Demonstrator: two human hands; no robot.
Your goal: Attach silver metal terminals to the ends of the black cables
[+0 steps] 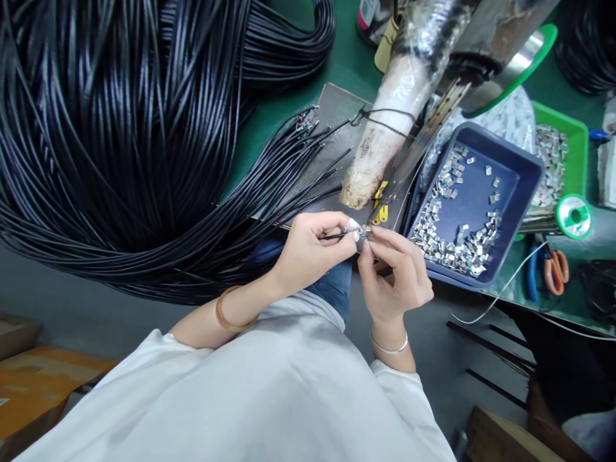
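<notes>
My left hand (308, 256) pinches a black cable (332, 237) close to its end, thumb and forefinger tips wrapped in white. Thin coloured wires seem to stick out past those fingertips. Facing it, my right hand (399, 276) is closed at the fingertips on a small shiny metal piece (368, 230), probably a connector, which meets the wire end. The fingers partly cover that joint, so whether the two are joined cannot be made out. Beyond my left hand, several black cables with stripped ends (308, 138) lie on a dark board (332, 102).
A blue tray (522, 173) of small metal shells stands to the right, before a green tray (580, 141). A plastic-wrapped hose (385, 122) hangs just above my hands. Pliers (556, 273) and a wire spool (573, 217) lie farther right. Large black cable bundles (120, 128) fill the left.
</notes>
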